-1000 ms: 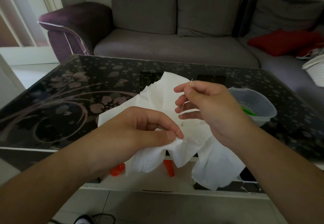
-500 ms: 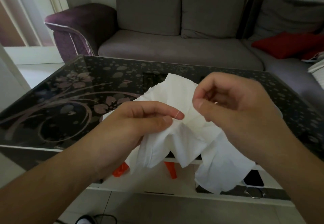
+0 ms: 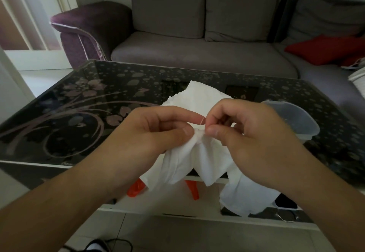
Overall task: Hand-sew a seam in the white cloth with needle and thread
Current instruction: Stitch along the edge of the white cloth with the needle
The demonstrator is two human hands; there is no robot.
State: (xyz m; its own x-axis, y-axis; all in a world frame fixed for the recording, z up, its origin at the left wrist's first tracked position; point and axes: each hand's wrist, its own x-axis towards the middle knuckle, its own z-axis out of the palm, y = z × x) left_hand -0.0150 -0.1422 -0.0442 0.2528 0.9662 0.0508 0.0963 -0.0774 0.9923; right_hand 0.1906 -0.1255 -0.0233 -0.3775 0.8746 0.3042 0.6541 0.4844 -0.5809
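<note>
Right now I see both hands meeting over the near edge of the table (image 3: 65, 113), bunched around the white cloth (image 3: 199, 97). My view comes from the head camera, looking down past two bare forearms. The left hand (image 3: 156, 133) pinches a gathered fold of the cloth between thumb and forefinger, and a thin pale line, thread or needle, I cannot tell which, crosses the tip of that forefinger. The right hand (image 3: 250, 133) sits just beside it, its thumb and curled fingers pressed together at the same fold; whatever they nip there is too small for me to make out, so I can only say the fingers close at the cloth. Part of the cloth lies on the dark flower-patterned glass top behind the hands, and the rest hangs down over the near edge in loose folds. A clear plastic bowl (image 3: 296, 121) stands on the table to the right, partly hidden by the right hand. Something orange (image 3: 136, 189) shows under the table edge below the cloth. Behind the table stands a grey sofa (image 3: 197, 54) with a red cushion (image 3: 324, 49) at its right.
</note>
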